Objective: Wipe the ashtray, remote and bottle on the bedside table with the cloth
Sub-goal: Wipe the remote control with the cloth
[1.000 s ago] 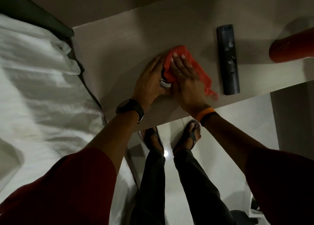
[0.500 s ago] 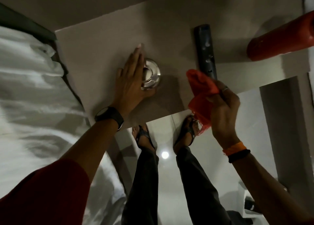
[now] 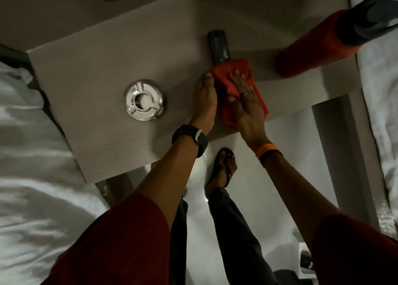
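Your right hand (image 3: pixel 247 106) presses the cloth (image 3: pixel 228 70) flat onto the remote (image 3: pixel 218 47), your left hand (image 3: pixel 204 100) close beside it, grip not discernible.

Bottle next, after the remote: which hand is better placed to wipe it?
Right, probably. The right hand presses the cloth flat on the remote, and the bottle stands on that side. The left hand lies at the remote's other side, farther from the bottle.

A bedroom: white-sheeted bed (image 3: pixel 32 155) beside a wooden bedside table (image 3: pixel 97 69)
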Demonstrator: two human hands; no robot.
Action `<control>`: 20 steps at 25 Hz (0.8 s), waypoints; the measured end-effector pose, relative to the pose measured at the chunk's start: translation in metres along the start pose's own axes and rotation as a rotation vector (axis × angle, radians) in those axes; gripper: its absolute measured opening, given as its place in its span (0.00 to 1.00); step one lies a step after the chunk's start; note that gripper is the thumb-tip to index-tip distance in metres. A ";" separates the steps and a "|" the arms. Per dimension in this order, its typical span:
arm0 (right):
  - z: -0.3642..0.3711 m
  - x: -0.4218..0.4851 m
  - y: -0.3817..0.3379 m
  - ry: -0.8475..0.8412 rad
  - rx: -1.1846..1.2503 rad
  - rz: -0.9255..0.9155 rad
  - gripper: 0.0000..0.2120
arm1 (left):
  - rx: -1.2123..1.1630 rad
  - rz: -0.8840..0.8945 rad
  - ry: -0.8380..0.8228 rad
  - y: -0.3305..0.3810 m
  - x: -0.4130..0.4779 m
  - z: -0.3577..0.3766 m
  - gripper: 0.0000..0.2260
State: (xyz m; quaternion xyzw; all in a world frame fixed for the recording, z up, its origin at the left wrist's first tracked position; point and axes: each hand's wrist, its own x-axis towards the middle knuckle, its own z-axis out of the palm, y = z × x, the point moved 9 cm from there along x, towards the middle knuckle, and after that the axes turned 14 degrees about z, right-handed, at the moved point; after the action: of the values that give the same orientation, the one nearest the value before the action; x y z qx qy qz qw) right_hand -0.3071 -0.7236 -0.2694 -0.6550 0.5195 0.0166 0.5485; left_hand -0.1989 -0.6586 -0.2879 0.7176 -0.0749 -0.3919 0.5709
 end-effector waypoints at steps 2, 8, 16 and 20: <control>-0.010 0.000 0.010 -0.036 0.315 0.162 0.22 | -0.077 -0.046 -0.025 -0.004 -0.001 0.012 0.12; 0.001 -0.023 0.002 -0.193 0.445 0.231 0.19 | -0.298 -0.095 0.007 -0.008 -0.009 0.022 0.10; 0.010 0.044 -0.069 -0.017 -0.027 -0.082 0.23 | -0.677 -0.332 -0.036 -0.009 -0.044 0.023 0.23; 0.008 0.060 -0.085 -0.022 0.016 -0.054 0.23 | -0.615 -0.219 -0.017 -0.001 -0.036 0.001 0.20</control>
State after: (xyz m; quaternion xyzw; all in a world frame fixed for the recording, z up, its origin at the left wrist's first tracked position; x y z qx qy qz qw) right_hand -0.2159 -0.7695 -0.2478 -0.6642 0.4955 0.0046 0.5597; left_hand -0.2248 -0.6389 -0.2719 0.5120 0.1196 -0.4612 0.7147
